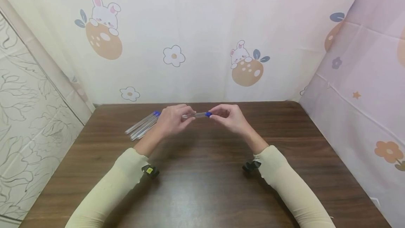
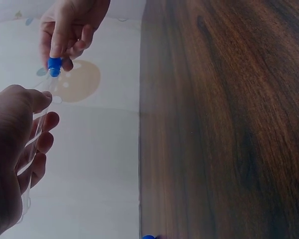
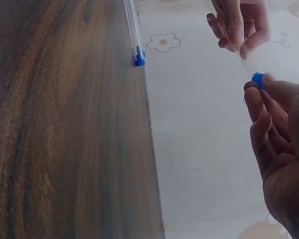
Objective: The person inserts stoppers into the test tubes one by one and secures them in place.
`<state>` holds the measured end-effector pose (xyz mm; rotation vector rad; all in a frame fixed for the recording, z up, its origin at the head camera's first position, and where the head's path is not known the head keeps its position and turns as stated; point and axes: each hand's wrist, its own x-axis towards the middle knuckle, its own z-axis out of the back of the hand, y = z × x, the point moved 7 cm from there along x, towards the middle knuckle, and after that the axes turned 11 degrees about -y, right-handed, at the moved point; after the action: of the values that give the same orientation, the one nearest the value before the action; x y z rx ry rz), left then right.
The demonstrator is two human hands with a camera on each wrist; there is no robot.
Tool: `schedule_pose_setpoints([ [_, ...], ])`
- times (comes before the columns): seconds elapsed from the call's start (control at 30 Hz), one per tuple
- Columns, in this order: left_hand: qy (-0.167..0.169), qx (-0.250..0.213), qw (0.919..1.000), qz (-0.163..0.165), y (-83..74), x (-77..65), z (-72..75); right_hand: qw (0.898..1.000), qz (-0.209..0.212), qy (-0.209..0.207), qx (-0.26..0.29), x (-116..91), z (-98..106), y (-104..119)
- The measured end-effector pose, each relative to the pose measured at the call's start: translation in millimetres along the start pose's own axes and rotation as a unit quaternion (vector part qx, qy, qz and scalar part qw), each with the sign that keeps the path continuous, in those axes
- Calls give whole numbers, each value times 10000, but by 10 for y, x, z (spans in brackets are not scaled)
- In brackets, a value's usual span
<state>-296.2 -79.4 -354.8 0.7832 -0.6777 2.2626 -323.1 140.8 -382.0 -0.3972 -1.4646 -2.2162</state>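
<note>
My left hand (image 1: 174,119) grips a clear plastic tube (image 1: 200,114) that runs sideways above the far part of the table. At the tube's right end sits a blue cap (image 1: 208,114), pinched between the thumb and fingertips of my right hand (image 1: 230,118). In the left wrist view the blue cap (image 2: 54,66) overlaps the mouth of the tube, whose other end (image 2: 26,206) shows below my left palm. Several more clear tubes (image 1: 139,124) with blue caps (image 1: 156,113) lie slanted on the table, partly behind my left wrist.
The dark wooden table (image 1: 196,171) ends at a pale patterned curtain (image 1: 190,76) at the back, with more hanging cloth (image 1: 357,115) on the right and a patterned panel (image 1: 28,115) on the left. Each sleeve cuff carries a small black camera (image 1: 252,165).
</note>
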Motion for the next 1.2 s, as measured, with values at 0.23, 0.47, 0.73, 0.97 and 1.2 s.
schedule_pose_setpoints([
  [0.23, -17, 13, 10000, -9, -5, -9, 19, 9999, 73, -84, 0, -5, 3, -7],
  [0.47, -23, -32, 10000, 30, 2, -26, 10, 10000, 84, 22, -22, -9, 4, -17],
  [0.73, 8, -39, 10000, 46, 15, -35, 0, 10000, 10, 1, 16, -7, 18, -26],
  [0.97, -41, -24, 10000, -57, 26, -33, 6, 9999, 78, 22, 149, 8, 1, -29],
  [1.2, -54, -21, 9998, -201, 26, -33, -3, 9995, 111, 144, 268, 8, -36, -15],
])
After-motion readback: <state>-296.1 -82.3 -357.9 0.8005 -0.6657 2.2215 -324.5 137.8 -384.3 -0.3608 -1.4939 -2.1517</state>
